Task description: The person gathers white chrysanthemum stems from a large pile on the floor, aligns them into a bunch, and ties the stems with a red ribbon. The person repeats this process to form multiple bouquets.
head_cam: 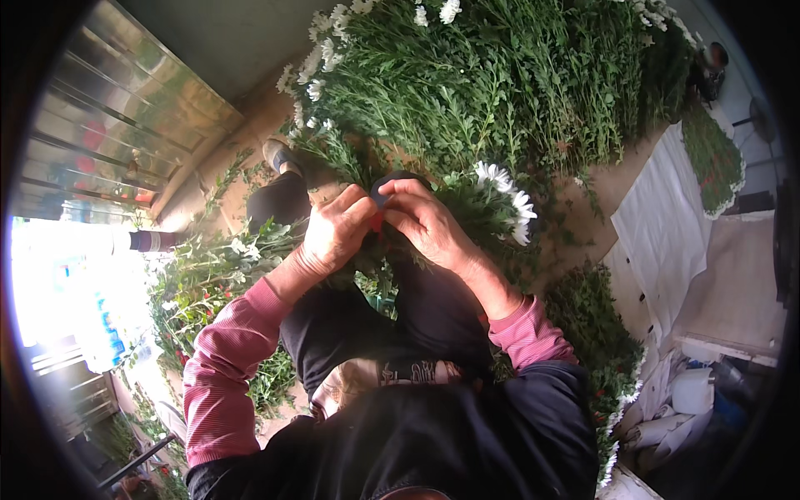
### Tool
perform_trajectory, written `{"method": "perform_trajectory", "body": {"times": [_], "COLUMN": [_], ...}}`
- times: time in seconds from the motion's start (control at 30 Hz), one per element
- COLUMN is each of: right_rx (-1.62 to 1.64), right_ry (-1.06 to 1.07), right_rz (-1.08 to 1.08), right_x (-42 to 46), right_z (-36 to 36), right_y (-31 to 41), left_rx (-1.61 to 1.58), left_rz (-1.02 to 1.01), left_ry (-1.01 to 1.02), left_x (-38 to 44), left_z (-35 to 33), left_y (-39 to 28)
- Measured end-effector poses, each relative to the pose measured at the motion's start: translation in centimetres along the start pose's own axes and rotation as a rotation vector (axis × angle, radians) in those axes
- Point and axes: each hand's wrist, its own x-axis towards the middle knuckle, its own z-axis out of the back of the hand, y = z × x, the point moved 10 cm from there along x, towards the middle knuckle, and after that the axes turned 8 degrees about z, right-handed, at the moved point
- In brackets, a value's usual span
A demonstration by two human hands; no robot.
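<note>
A bunch of white chrysanthemums lies across my lap, its white flower heads (515,203) to the right and its leaves (465,203) partly behind my right hand. Over the bunch, my left hand (340,228) is curled closed on a small red tie (376,222). My right hand (420,219) meets it from the other side, thumb and forefinger bent close to the red tie. Whether the right fingertips grip the tie is hard to tell. The stems under my hands are mostly hidden.
A large heap of white chrysanthemums (487,81) lies on the floor ahead. More cut greenery (212,281) is at my left, and another flower pile (590,331) at my right. White sheeting (665,231) and a plastic jug (692,390) are further right. A metal shutter (119,112) stands at upper left.
</note>
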Motion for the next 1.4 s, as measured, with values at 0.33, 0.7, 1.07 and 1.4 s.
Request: {"method": "perform_trajectory", "body": {"times": [0.33, 0.7, 1.07, 1.4], "right_rx": [-0.364, 0.001, -0.25, -0.267], "right_ry": [0.23, 0.001, -0.105, -0.045], "right_rz": [0.218, -0.082, -0.014, -0.065], "right_x": [-3.4, -3.5, -2.6, -2.7], "right_z": [-1.1, 0.7, 2.1, 1.2], "right_y": [5.8, 3.1, 3.2, 2.4], "left_rx": [0.046, -1.039, -0.729, -1.088], "left_rz": [0.254, 0.819, 0.628, 0.703], "left_ry": [0.203, 0.567, 0.54, 0.791], "left_x": [-0.7, -1.4, -1.8, -1.4], "left_z": [0.2, -5.2, -4.8, -5.6], "left_y": [4.7, 4.7, 4.0, 4.1]}}
